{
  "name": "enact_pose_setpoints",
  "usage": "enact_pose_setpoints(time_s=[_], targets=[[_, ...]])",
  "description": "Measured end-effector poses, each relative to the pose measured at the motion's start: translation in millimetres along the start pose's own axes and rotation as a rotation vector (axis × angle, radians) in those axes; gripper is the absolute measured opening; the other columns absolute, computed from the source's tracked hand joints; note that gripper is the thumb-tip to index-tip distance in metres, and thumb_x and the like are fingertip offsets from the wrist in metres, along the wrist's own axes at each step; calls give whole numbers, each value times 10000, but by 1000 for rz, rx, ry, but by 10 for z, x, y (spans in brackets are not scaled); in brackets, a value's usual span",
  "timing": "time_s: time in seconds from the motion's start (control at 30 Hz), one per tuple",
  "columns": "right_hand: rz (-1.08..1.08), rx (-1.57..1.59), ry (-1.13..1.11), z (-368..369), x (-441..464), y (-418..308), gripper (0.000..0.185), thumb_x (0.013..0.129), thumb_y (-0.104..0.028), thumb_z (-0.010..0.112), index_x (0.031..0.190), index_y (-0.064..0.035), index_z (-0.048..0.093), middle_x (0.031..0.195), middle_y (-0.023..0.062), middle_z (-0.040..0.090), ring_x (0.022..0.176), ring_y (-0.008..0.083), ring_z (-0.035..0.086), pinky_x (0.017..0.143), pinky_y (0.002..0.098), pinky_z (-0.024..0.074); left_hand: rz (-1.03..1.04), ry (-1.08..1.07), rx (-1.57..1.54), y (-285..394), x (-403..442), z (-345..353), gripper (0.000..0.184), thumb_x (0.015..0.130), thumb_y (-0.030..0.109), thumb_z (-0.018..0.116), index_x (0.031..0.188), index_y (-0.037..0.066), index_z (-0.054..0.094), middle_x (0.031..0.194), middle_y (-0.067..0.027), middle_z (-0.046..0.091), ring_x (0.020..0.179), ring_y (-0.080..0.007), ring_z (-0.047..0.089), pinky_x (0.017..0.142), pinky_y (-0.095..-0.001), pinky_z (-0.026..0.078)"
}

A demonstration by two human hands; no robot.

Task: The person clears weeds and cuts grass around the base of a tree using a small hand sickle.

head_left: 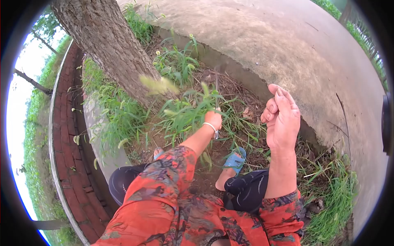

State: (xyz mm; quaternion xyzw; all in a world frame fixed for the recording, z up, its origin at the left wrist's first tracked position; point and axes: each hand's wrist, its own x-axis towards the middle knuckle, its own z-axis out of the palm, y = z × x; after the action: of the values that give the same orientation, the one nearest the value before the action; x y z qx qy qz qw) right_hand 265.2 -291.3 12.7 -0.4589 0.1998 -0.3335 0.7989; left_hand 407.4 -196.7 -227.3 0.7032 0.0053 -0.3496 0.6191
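My left hand [213, 119], with a white bracelet at the wrist, is closed low among the green grass. It appears to grip a thin metal hand tool [216, 82], whose narrow dark shaft rises beyond the fist; its exact kind is hard to make out. Leafy foxtail grass [186, 108] leans against that hand on its left side. Raised to the right, my right hand [283, 117] has its fingers curled in together, palm partly toward me, and nothing shows in them. Below lies bare soil with scattered grass stems.
A tree trunk [111, 49] leans at the upper left. Concrete paving [287, 45] with a raised edge borders the right and far side. Red brickwork [76, 164] runs along the left. Near my blue sandal [235, 160] is soil; cut-looking grass [332, 205] lies lower right.
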Motion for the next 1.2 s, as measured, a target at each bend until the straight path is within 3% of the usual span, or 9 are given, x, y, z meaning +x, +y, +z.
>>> enact_pose_setpoints(time_s=[0.17,0.3,0.4,0.57,0.87,1.0,1.07,1.13,1.2], targets=[[4,-4,-11,-1,9,-4,217,850,-130,502,983,29,566,574,-18,442,464,58,383,427,204,331,683,57,1220,-1871,351,-374,259,918,306,359,868,87,486,643,-85,506,470,-186,500,411,-353,406],[33,-40,-55,18,-3,31,221,884,-190,506,1015,-18,553,589,-44,423,470,43,390,434,198,337,-286,-7,57,-1097,-564,-128,219,849,279,459,866,66,507,595,-105,496,550,-234,547,473,-371,434],[23,-55,-79,88,-27,64,219,883,-192,508,1009,-19,557,588,-45,423,470,42,388,433,198,334,-423,-45,-270,-1015,-729,73,201,902,244,372,765,139,474,612,1,428,428,-128,371,366,-297,336],[-3,-78,-106,133,-49,71,218,882,-192,511,1005,-20,563,585,-48,424,470,40,385,435,198,334,-93,-280,181,-1507,-406,-114,206,891,290,401,759,151,476,593,14,427,407,-120,360,352,-282,320],[8,-51,-41,116,-29,74,218,850,-146,527,976,24,580,557,-19,451,458,54,395,430,200,329,404,240,581,-232,5,-137,397,888,351,326,901,0,510,828,-222,582,773,-379,570,712,-441,437],[33,-29,-40,133,-39,52,211,848,-148,547,965,23,587,551,-23,448,454,53,401,419,197,331,314,-89,1410,-1434,324,-265,248,839,144,402,880,-15,587,840,-210,615,783,-328,621,667,-392,511],[14,-37,-46,117,-32,51,208,848,-145,546,962,24,588,551,-23,447,455,52,400,421,197,332,320,39,1210,-1398,5,-311,233,819,119,408,882,-12,590,880,-219,611,833,-322,617,684,-395,511],[18,-20,-39,94,-9,36,209,849,-145,545,962,25,589,551,-23,448,457,51,401,422,197,332,275,-159,1496,-1282,-231,-367,211,804,121,415,860,36,600,864,-204,613,802,-328,619,686,-388,512],[13,-10,-42,94,-13,37,210,849,-145,544,962,26,590,552,-23,448,459,51,401,422,197,333,527,-146,1597,-1458,-95,-492,171,818,159,437,761,79,576,769,-145,606,689,-288,609,582,-402,499]])
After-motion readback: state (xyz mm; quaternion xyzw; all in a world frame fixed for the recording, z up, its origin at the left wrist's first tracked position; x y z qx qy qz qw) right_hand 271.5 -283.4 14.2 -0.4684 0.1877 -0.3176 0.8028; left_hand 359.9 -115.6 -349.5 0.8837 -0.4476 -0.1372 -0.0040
